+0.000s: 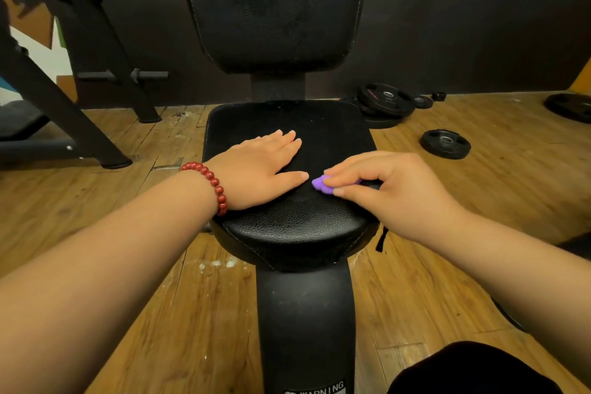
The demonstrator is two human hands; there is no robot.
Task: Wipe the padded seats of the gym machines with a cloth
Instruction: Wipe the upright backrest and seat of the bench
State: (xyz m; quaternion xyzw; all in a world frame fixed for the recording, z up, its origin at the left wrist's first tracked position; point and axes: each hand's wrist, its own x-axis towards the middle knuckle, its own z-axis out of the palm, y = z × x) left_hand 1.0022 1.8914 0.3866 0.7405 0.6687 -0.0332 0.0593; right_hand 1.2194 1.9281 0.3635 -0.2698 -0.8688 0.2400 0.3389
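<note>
Cloth [320,185] on the black seat [297,227], mid-frame.
My left hand [259,169] lies flat on the seat, fingers straight; just right of it, my right hand [395,193] pinches the small purple cloth in curled fingers against the seat.

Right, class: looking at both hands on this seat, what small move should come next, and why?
Probably slide the right hand with its purple cloth across the seat toward the backrest: the cloth sits bunched mid-seat, and the left hand lies flat beside it.
</note>
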